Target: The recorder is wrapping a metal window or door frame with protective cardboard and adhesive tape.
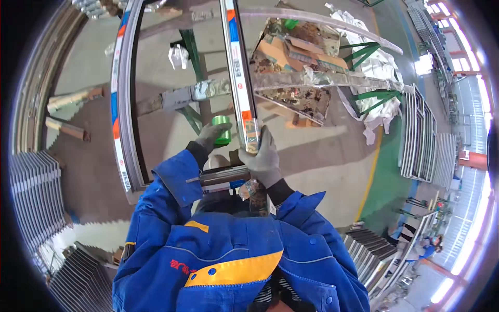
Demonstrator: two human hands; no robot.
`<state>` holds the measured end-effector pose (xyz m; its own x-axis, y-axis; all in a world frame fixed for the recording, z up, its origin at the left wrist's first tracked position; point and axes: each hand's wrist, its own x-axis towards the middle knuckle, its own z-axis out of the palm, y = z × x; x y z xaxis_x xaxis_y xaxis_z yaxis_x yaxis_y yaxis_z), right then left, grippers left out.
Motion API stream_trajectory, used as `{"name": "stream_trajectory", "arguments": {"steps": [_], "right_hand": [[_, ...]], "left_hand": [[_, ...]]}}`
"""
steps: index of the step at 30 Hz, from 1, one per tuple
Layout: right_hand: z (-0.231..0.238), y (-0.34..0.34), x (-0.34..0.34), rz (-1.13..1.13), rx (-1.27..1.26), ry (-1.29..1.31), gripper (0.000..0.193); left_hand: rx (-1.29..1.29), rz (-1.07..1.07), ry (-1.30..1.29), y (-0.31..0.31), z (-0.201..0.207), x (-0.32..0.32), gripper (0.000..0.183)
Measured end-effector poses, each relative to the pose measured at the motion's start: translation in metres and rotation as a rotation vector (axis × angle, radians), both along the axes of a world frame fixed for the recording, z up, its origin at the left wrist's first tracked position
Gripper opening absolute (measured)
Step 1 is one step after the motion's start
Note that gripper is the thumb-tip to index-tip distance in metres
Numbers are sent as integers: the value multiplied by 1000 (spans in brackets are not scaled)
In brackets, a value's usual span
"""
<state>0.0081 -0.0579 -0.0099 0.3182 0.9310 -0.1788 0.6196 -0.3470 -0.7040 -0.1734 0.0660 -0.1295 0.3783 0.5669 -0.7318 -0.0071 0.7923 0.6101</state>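
Note:
Gloved in grey, my left hand point(209, 135) is closed round a roll of green tape point(222, 131), held inside a rectangular metal frame. The frame's right bar point(238, 73) carries a white, blue and orange protective film. My right hand point(264, 160), gloved too, wraps round the near end of that bar, with the thumb on its inner side and fingers over the outer side. Clear, shiny tape or film shows on the bar just beyond that hand. The frame's near bar point(223, 176) runs in front of my body.
Under the frame are a padded crossbeam point(286, 80) and green metal legs point(368, 54). Beyond the right bar lies a bin point(291, 96) with cardboard scraps and white sheeting point(377, 117). Stacked metal frames point(35, 192) stand at left, more point(417, 138) at right.

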Motion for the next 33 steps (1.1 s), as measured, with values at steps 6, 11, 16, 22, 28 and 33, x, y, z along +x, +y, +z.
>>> {"name": "stream_trajectory", "arguments": {"steps": [6, 11, 16, 22, 28, 33], "right_hand": [[9, -12, -4, 133, 179, -279, 107], [26, -18, -3, 305, 331, -300, 99], [34, -15, 2, 484, 454, -262, 92], [45, -9, 6, 534, 510, -156, 90], [63, -18, -6, 324, 511, 35, 82], [52, -30, -20, 9, 532, 604, 77]], "left_hand": [[203, 109, -176, -20, 46, -12, 29], [180, 116, -258, -47, 52, -16, 33], [121, 101, -389, -54, 83, -13, 41], [183, 103, -408, -63, 90, -17, 45], [309, 99, -392, -84, 132, 3, 46], [290, -84, -398, -88, 158, 3, 43]]}}
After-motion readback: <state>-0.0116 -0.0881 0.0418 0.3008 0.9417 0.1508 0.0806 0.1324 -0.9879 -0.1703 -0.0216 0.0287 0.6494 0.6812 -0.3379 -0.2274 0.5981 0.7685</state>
